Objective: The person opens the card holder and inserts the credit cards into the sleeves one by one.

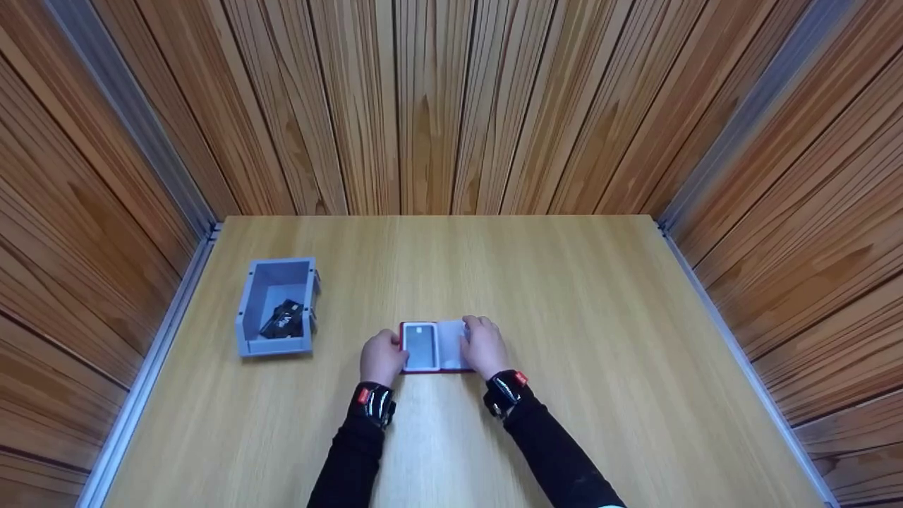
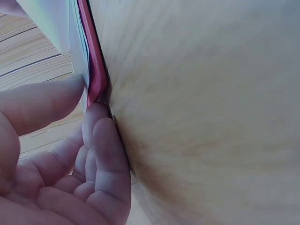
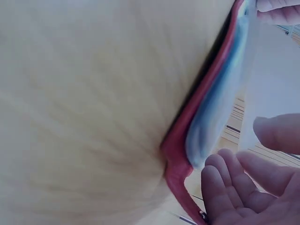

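Head view: open red-edged case [image 1: 438,347] lies on the desk [image 1: 564,282] between the two grips, long axis crosswise, running from one to the other. Left grip [image 1: 383,358] at its left end, beside the white-rimmed tray [image 1: 422,369]; right grip [image 1: 485,347] at the outer part of the pale flap [image 1: 449,346]. So tray is nearer the left, flap nearer the right. Grey bin [image 1: 275,347] with black packets [image 1: 284,319] well apart, left of the left grip and farther from the person. Left wrist view: thumb and fingertips pinch the case corner, thumb on the pale side, fingers at the red edge; case extends away beyond the fingertips. Right wrist view: thumb parted from loosely bent fingers, gap showing, no clear pinch; red cover runs down to those fingers, tray just beyond. Exact contact under them hidden. My reading: the fold between tray and flap is what matters, lying across the long axis, seemingly a little closer to the right grip, with the left anchoring the far end.
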`<state>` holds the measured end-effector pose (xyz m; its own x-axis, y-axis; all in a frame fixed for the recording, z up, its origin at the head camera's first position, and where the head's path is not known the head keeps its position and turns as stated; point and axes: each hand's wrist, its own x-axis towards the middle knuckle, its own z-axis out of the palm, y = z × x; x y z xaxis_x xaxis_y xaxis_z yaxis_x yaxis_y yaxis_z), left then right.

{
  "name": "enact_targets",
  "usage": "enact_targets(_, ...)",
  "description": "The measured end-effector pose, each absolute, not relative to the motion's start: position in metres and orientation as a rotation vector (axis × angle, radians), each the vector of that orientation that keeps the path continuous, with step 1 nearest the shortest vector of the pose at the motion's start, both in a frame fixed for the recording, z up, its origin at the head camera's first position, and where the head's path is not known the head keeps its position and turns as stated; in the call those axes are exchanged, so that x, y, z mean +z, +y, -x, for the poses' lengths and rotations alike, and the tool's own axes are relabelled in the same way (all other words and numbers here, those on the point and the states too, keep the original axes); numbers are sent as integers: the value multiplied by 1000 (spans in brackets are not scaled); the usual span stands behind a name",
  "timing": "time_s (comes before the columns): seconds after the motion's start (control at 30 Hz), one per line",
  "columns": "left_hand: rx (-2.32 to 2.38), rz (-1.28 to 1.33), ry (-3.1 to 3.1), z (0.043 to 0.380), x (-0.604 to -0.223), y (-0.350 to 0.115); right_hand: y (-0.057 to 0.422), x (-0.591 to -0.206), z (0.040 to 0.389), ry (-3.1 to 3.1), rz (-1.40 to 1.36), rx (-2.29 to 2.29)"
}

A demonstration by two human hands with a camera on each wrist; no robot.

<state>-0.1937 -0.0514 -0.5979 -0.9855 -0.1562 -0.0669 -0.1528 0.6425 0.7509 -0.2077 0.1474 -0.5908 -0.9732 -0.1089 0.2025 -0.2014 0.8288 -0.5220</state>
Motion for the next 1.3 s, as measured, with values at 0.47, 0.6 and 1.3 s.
enact_targets(0.47,-1256,-242,-2833,193,-601,-52,137,-588,210,-2821,-317,925)
enact_targets(0.6,-1265,-253,-2840,193,-601,-53,132,-589,207,-2862,-364,922)
enact_targets(1.3,-1258,-194,-2789,192,-601,-54,125,-599,205,-2897,-497,768)
